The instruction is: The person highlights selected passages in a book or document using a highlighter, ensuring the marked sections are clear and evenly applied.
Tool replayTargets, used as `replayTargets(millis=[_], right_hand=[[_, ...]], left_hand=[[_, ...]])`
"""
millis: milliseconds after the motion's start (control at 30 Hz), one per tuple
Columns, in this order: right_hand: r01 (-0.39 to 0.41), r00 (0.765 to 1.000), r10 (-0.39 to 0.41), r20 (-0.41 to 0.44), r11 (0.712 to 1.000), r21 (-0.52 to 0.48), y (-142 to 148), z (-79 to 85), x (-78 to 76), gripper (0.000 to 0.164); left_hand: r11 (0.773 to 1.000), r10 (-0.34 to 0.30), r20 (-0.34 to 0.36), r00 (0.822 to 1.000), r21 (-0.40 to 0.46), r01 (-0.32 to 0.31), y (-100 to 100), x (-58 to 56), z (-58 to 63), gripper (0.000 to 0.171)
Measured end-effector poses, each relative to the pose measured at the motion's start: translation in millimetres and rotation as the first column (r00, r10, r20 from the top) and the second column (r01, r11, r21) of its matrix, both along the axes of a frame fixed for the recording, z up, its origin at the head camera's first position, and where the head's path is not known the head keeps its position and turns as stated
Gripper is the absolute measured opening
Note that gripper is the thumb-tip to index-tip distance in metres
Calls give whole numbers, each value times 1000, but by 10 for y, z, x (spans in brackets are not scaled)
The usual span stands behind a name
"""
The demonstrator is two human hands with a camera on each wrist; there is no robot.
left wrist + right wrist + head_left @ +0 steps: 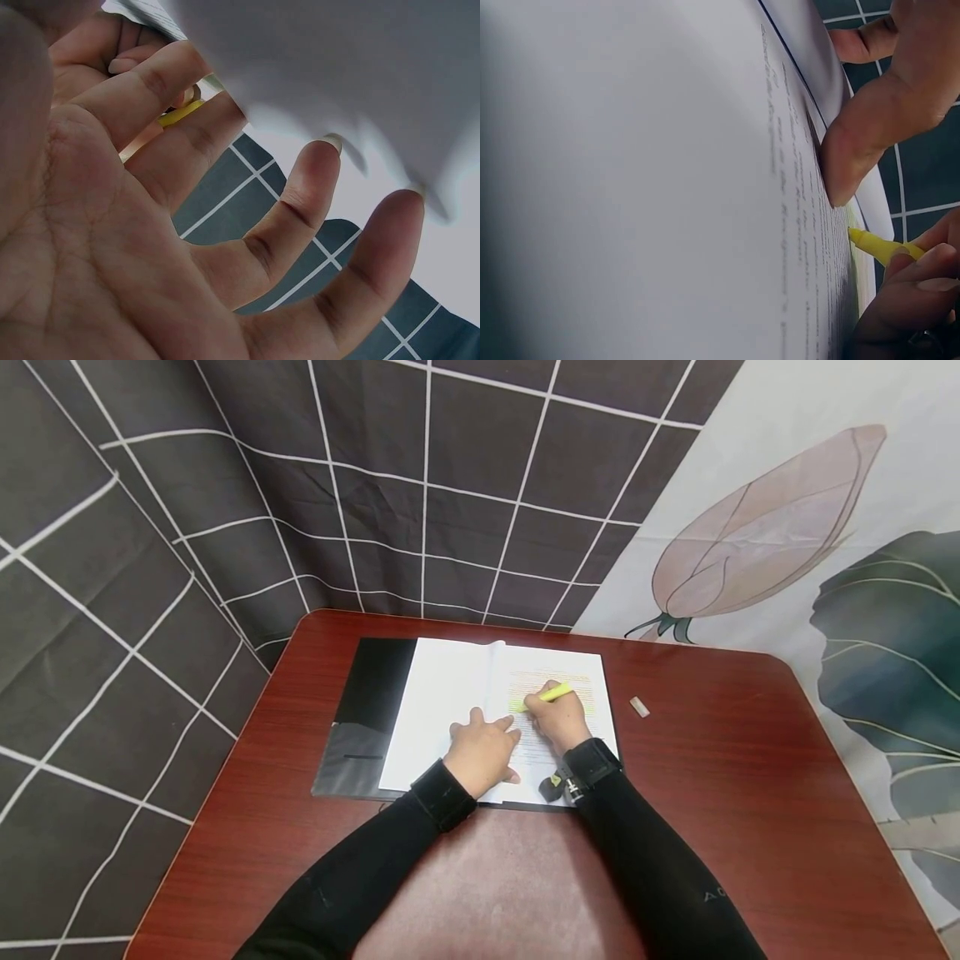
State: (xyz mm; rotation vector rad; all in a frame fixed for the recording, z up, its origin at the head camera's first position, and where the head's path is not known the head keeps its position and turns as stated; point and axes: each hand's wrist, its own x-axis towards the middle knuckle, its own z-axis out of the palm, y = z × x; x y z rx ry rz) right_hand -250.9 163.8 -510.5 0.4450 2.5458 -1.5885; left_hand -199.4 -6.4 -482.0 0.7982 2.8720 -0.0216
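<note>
An open document with white pages [442,693] lies in a black folder [382,668]. My right hand [561,722] pinches a yellow highlighter [557,692] over the right page, its tip right at the printed lines in the right wrist view. Yellow and reddish marks cover the upper text of that page [581,683]. My left hand [482,753] rests on the pages by the center fold, fingers spread. Up close in the left wrist view, its fingertips [319,161] touch the white paper [337,67], and the highlighter [181,112] shows partly behind its fingers.
A small whitish block [640,707] lies on the reddish-brown table [720,760], right of the folder. By my right wrist there is a small dark object [551,787] over the lower page. Dark gridded cloth [480,443] hangs behind the table.
</note>
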Motion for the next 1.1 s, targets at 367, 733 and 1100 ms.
replayTargets(millis=[367,733,1100], right_hand=[[4,1000,-4,-7,999,34,44,29,26,14],[16,1000,-17,22,999,43,99,10,-14,13],[28,999,-29,31,999,36,138,33,12,11]], left_hand=[[1000,0,-4,1000,11,0,-3,7,-7,84],[1000,-5,0,1000,16,5,-1,3,8,84],[1000,-1,19,1000,14,1,1,8,25,83]])
